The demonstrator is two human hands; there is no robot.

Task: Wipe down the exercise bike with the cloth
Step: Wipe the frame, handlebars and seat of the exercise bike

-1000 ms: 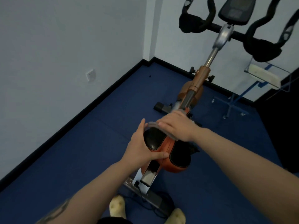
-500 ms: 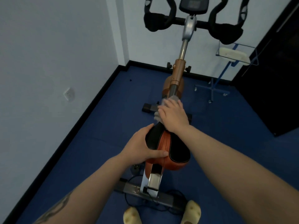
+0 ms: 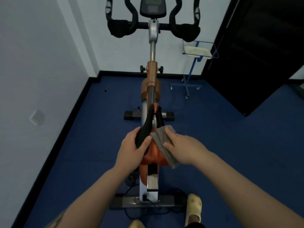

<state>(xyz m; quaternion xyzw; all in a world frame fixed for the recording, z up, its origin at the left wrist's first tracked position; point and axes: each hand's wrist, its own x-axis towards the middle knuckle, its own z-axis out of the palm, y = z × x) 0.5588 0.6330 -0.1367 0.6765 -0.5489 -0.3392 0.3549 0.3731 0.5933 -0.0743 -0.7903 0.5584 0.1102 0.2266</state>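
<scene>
**One bike, one cloth, two hands on the saddle**

There is one exercise bike (image 3: 152,89), and it stands straight ahead of the person, on a blue floor (image 3: 213,145). It has one saddle (image 3: 151,129), one grey display (image 3: 153,6) at the top, two black curved handlebars (image 3: 121,28) with thick pads, two black knobs on the orange post (image 3: 152,73), and two floor bars: one far beyond the hands, one (image 3: 146,201) near the feet. There is one cloth (image 3: 164,143) and two hands.

The left hand (image 3: 131,148) grips the left side of the saddle: the thumb lies on top, and the fingers curl round the black edge. The right hand (image 3: 182,148) holds the cloth against the right side of the saddle; the thumb and the fingers pinch the fabric. The two hands are near each other, with the middle of the saddle between them.

The saddle is black on the sides and orange in the middle and at the back, and its narrow nose points away from the hands. The frame under it is orange and silver. A silver column rises beyond the hands to the handlebars. The cloth is grey, rough in texture, folded, and one end hangs down below the right hand.

Two pale slippers (image 3: 194,209) show below the hands, near a black cable (image 3: 131,213) on the floor. Beyond the right hand stands one blue wire stand (image 3: 189,83) with a white tray, beside a dark door (image 3: 263,55). On the wall far left of the left hand is one socket (image 3: 37,117).
</scene>
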